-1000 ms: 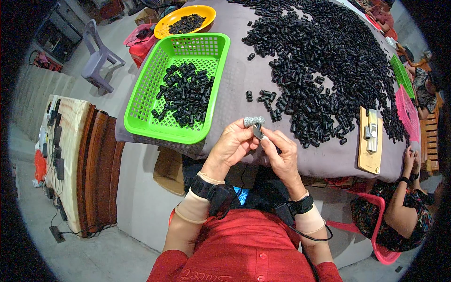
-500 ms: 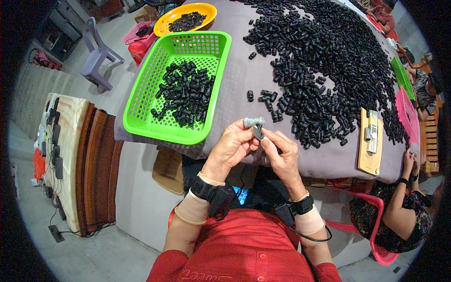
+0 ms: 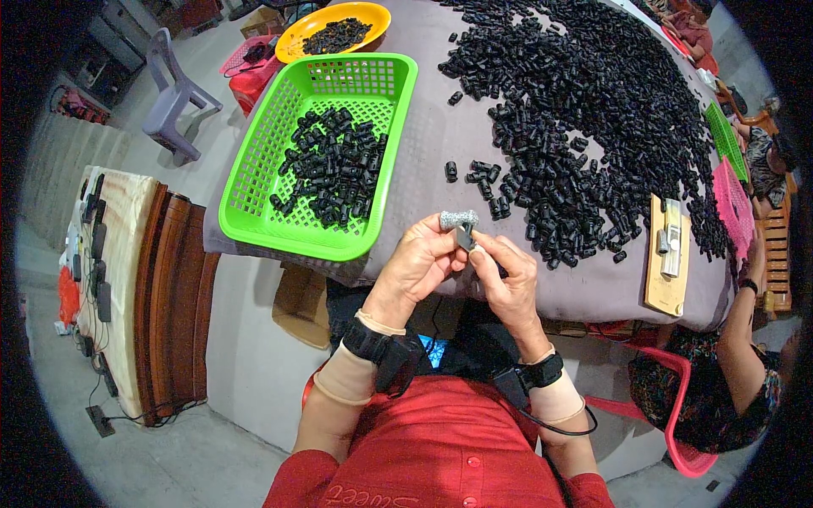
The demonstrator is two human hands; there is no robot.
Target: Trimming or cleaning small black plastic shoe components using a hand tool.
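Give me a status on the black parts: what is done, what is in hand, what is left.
Done, it seems: a layer of black parts lies in the green basket, and more fill the orange bowl. In hand: the left hand and right hand together hold one small piece by a grey fingertip cover. Left: a far larger pile is spread over the table.

the small dark part is mostly covered by the fingers of the left hand and the right hand, so its shape is not clear. a person's arm at the right is cut by the picture edge.
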